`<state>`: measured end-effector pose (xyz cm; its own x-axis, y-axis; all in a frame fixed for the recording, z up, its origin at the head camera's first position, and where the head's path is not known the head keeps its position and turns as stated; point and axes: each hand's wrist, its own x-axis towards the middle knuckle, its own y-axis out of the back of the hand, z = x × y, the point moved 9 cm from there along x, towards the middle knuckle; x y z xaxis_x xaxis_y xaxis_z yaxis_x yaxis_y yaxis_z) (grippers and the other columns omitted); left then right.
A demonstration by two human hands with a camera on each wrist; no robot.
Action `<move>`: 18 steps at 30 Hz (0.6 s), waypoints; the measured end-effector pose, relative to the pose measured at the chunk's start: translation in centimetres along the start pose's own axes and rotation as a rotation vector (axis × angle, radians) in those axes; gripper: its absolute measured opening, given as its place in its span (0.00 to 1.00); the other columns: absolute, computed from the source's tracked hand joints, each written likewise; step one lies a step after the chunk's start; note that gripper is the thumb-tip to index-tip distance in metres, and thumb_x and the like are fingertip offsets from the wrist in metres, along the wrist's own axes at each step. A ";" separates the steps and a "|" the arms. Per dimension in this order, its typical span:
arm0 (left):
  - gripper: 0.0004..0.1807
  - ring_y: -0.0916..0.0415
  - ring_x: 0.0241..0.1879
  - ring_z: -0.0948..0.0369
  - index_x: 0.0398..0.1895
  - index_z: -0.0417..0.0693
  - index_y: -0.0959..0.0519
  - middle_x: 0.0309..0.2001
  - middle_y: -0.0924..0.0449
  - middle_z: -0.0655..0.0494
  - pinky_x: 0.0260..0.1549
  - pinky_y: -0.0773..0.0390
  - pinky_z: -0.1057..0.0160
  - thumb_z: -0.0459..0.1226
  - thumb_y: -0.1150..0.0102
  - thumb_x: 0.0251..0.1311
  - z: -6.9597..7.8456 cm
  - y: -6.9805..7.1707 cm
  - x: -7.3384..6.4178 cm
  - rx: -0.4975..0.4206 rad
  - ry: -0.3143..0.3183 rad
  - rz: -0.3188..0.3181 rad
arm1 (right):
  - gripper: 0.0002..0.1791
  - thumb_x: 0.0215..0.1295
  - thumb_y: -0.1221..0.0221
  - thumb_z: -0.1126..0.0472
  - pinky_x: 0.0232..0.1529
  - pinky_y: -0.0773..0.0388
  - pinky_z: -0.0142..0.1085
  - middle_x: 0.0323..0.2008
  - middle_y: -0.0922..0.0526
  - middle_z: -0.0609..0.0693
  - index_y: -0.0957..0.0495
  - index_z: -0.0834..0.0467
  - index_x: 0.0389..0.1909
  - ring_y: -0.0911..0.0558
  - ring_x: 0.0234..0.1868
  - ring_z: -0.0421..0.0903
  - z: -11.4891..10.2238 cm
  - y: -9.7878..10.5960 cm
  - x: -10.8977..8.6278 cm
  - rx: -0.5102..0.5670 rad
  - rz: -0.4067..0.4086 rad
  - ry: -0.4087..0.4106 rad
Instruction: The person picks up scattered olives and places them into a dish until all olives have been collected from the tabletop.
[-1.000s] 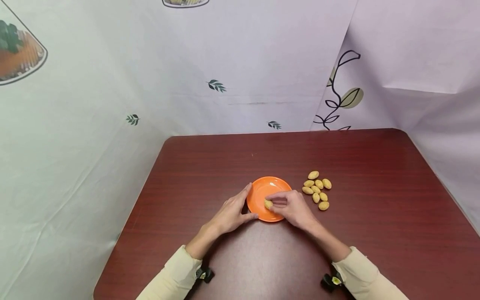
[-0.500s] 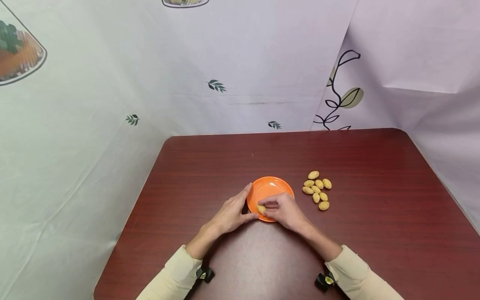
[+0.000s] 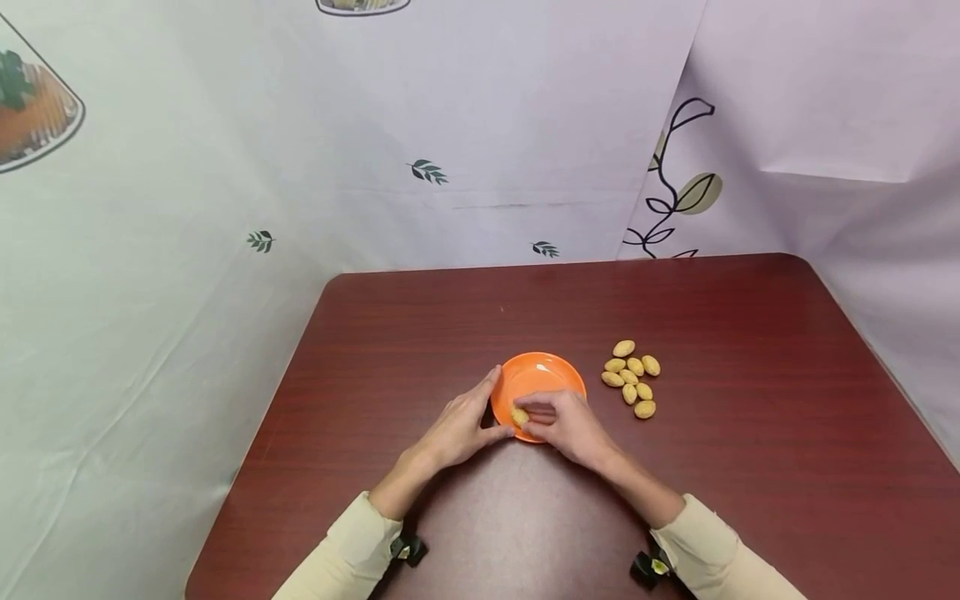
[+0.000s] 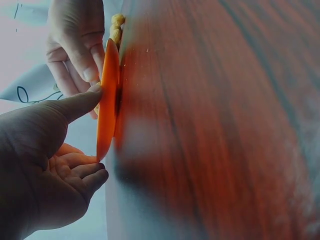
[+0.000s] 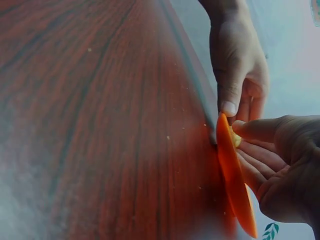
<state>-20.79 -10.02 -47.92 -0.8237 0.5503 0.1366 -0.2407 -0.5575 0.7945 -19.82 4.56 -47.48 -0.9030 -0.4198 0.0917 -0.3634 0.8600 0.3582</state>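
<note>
An orange plate [image 3: 551, 377] lies on the table. My left hand [image 3: 460, 427] holds it at the left side, thumb at the near rim and fingers along the left edge. Over the plate's near left part, my right hand [image 3: 570, 425] pinches a yellow oval nut-like piece [image 3: 519, 416] between thumb and fingers. The left wrist view shows the plate [image 4: 106, 107] edge-on with my left thumb on its rim. In the right wrist view the yellow piece [image 5: 236, 138] sits between the right thumb and fingers, close to the plate's surface; whether it touches is unclear.
Several similar yellow pieces [image 3: 628, 377] lie in a loose group on the dark red table [image 3: 420, 325], right of the plate. Pale printed cloth walls [image 3: 480, 125] stand behind the table and at both sides.
My right hand has moved left across the plate with the yellow piece, then stayed near the left thumb with only a slight shift. My left hand keeps its place on the rim.
</note>
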 end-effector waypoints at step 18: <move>0.54 0.37 0.77 0.46 0.84 0.36 0.46 0.82 0.42 0.42 0.73 0.34 0.43 0.46 0.24 0.65 0.5 0.1 0.1 0.026 0.093 -0.054 | 0.32 0.65 0.28 0.72 0.62 0.22 0.50 0.68 0.21 0.63 0.24 0.67 0.71 0.21 0.68 0.62 -0.2 9.5 -1.2 -0.002 0.296 0.011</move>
<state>-20.62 -9.76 -47.51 -0.8542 0.5185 0.0391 -0.2735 -0.5120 0.8143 -22.17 13.17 -43.97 -0.9671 -0.1541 0.2026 -0.0842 0.9448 0.3166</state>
